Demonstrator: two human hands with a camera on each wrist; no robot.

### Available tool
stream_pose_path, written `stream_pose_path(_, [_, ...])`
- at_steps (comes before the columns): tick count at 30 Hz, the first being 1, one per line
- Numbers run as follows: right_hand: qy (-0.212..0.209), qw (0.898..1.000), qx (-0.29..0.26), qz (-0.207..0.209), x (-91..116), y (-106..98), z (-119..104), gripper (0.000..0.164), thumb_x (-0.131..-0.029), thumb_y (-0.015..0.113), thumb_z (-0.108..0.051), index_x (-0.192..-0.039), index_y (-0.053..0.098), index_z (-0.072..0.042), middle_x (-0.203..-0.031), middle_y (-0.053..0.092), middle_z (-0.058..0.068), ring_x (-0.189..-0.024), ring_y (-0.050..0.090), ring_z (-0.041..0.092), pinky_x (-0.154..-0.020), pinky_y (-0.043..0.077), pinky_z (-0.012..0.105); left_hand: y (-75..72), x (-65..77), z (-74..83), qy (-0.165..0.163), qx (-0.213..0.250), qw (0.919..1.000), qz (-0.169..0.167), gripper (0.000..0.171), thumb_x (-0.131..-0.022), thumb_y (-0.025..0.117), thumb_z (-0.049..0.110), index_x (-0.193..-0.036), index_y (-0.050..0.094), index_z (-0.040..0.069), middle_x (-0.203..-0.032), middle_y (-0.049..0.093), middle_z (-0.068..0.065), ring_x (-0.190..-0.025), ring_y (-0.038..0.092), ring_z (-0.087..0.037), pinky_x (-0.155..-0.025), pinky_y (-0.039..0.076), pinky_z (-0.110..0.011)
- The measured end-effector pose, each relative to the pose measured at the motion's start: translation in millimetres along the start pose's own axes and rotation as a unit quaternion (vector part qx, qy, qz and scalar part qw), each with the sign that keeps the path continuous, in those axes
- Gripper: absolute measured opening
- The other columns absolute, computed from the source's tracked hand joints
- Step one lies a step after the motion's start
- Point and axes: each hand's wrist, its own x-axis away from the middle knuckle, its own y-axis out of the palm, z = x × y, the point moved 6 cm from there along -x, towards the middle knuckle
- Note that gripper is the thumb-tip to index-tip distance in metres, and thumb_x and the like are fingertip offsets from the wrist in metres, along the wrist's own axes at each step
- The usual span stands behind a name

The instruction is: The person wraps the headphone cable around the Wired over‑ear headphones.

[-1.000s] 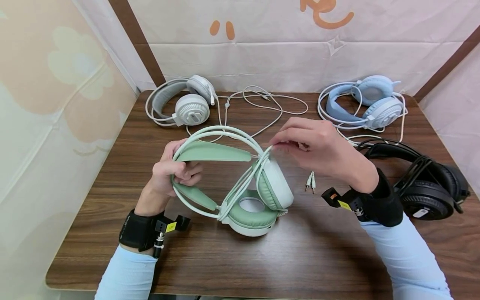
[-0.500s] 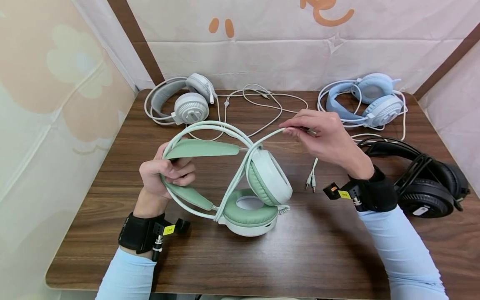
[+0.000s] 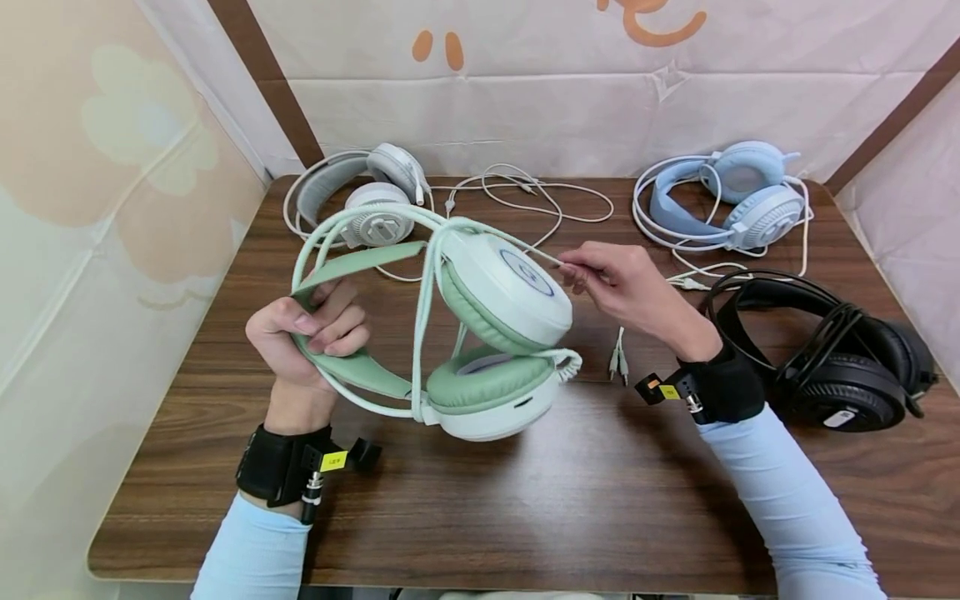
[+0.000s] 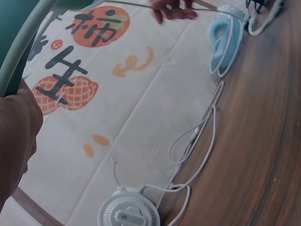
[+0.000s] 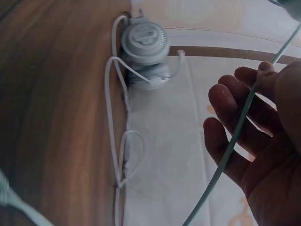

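A left hand (image 3: 330, 327) grips mint-green headphones (image 3: 487, 275), probably light and springy, by the headband (image 3: 372, 377), likely the surest hold; the right hand (image 3: 624, 287) pinches their pliant cable (image 5: 217, 172).

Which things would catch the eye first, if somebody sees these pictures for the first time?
The green headset strikes first, held in the middle: the left hand grips its headband and the right hand pinches its cable. Next, on the table, come a grey headset at the back left, a blue headset at the back right and a black headset at the right.
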Motion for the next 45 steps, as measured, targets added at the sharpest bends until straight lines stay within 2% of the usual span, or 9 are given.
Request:
stream_pose_path(9, [-0.009,0.999,-0.001,-0.041,5,29,-8,0.018,-0.091,0.059,0.011,-0.095,0.067,-0.005,-0.080,0.061,0.003,-0.073,0.052,0.009,-0.066,0.042,0.020,-4.7,-4.6,6.6,0.051,0.010,0.9973,0.052,0.020,-0.063,0.039,-0.004,-0.079,0.032,0.006,-0.059,0.026,0.001,-0.042,0.025,-0.010,-0.042,0.021,-0.020])
stream_pose_path(14, [-0.026,0.998,0.000,-0.050,4,41,-20,0.025,-0.086,0.055,0.014,-0.100,0.068,-0.001,-0.090,0.069,0.007,-0.080,0.057,0.009,-0.069,0.048,0.025,-9.7,-6.0,7.2,0.066,0.030,0.9945,0.076,0.020,-0.062,0.040,-0.002,-0.078,0.031,0.008,-0.058,0.026,0.002,-0.041,0.025,-0.011,-0.042,0.023,-0.020])
stream_pose_path(20, [-0.072,0.994,0.012,-0.080,1,62,-43,0.014,-0.095,0.061,0.003,-0.107,0.067,-0.001,-0.089,0.067,0.004,-0.077,0.057,0.009,-0.067,0.050,0.027,-13.8,-6.4,11.4,0.097,0.063,0.9872,0.110,0.018,-0.063,0.040,0.002,-0.069,0.027,0.014,-0.054,0.026,0.002,-0.040,0.024,-0.012,-0.041,0.026,-0.022])
stream_pose_path(23, [-0.074,0.992,0.008,-0.101,0,71,-53,0.019,-0.098,0.061,-0.002,-0.116,0.066,-0.002,-0.091,0.067,0.003,-0.078,0.058,0.008,-0.070,0.052,0.026,-14.0,-7.7,16.5,0.122,0.065,0.9825,0.125,0.004,-0.065,0.039,0.004,-0.068,0.040,0.002,-0.053,0.025,0.002,-0.040,0.024,-0.012,-0.041,0.025,-0.022])
stream_pose_path(25, [-0.075,0.991,0.013,-0.109,1,75,-58,0.018,-0.099,0.060,-0.002,-0.116,0.065,-0.002,-0.089,0.064,0.001,-0.076,0.057,0.008,-0.069,0.051,0.025,-14.1,-9.0,19.6,0.134,0.060,0.9803,0.132,0.024,-0.065,0.038,0.004,-0.078,0.053,-0.009,-0.053,0.024,0.003,-0.040,0.023,-0.011,-0.041,0.025,-0.022])
stream_pose_path(28, [-0.079,0.990,0.024,-0.110,0,78,-65,0.007,-0.098,0.061,-0.003,-0.105,0.064,-0.003,-0.083,0.058,-0.001,-0.072,0.053,0.007,-0.066,0.049,0.025,-16.2,-9.1,23.1,0.150,0.046,0.9762,0.149,0.028,-0.066,0.037,0.005,-0.083,0.055,-0.009,-0.053,0.024,0.003,-0.040,0.023,-0.011,-0.041,0.024,-0.021])
stream_pose_path(31, [-0.084,0.990,0.029,-0.110,0,79,-69,0.002,-0.098,0.061,-0.003,-0.099,0.063,-0.004,-0.081,0.057,-0.001,-0.071,0.052,0.007,-0.066,0.049,0.025,-21.2,-4.3,24.2,0.167,0.049,0.9687,0.177,0.002,-0.065,0.038,0.004,-0.067,0.039,0.004,-0.051,0.025,0.003,-0.039,0.023,-0.011,-0.040,0.024,-0.021])
stream_pose_path(34, [-0.091,0.989,0.034,-0.113,0,81,-74,0.006,-0.097,0.063,-0.004,-0.104,0.065,-0.004,-0.083,0.060,-0.002,-0.073,0.055,0.006,-0.068,0.051,0.024,-26.5,0.3,26.6,0.194,0.045,0.9583,0.204,0.015,-0.065,0.039,0.003,-0.063,0.028,0.013,-0.049,0.025,0.002,-0.038,0.023,-0.012,-0.039,0.025,-0.021])
stream_pose_path(45, [-0.176,0.971,0.114,-0.112,5,91,-101,0.013,-0.097,0.066,-0.009,-0.109,0.066,-0.005,-0.084,0.062,-0.003,-0.070,0.060,0.006,-0.065,0.053,0.020,-40.8,4.8,31.0,0.246,0.030,0.9289,0.275,0.023,-0.062,0.042,0.000,-0.059,0.026,0.017,-0.047,0.023,0.003,-0.037,0.022,-0.010,-0.038,0.025,-0.021])
